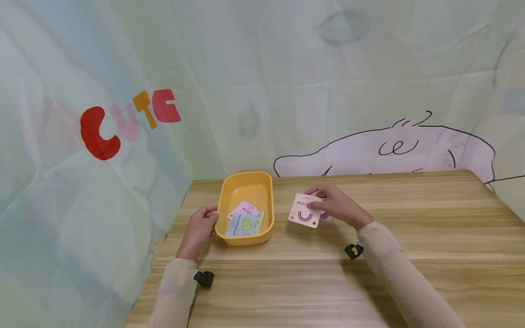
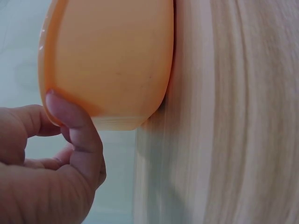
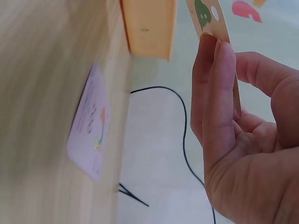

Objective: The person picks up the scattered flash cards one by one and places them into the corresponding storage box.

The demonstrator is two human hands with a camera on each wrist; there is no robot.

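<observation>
A yellow plastic tray (image 1: 237,193) stands on the left of the table. My left hand (image 1: 199,230) pinches its left rim; the left wrist view shows the thumb (image 2: 70,112) against the tray wall. Inside, a blue muskmelon card (image 1: 235,226) overlaps a pink chick card (image 1: 244,208), and a greenish card edge shows beneath. Right of the tray, my right hand (image 1: 338,205) holds a pale card with a rainbow (image 1: 302,217) between thumb and fingers, raised above the table. Under that hand a purple card (image 3: 91,126) lies on the wood, mostly hidden in the head view.
The wood-grain table (image 1: 295,291) runs up to a printed curtain (image 1: 246,68) at the back and left. A black wrist camera (image 1: 204,278) sits at the left cuff, another wrist camera (image 1: 353,251) at the right.
</observation>
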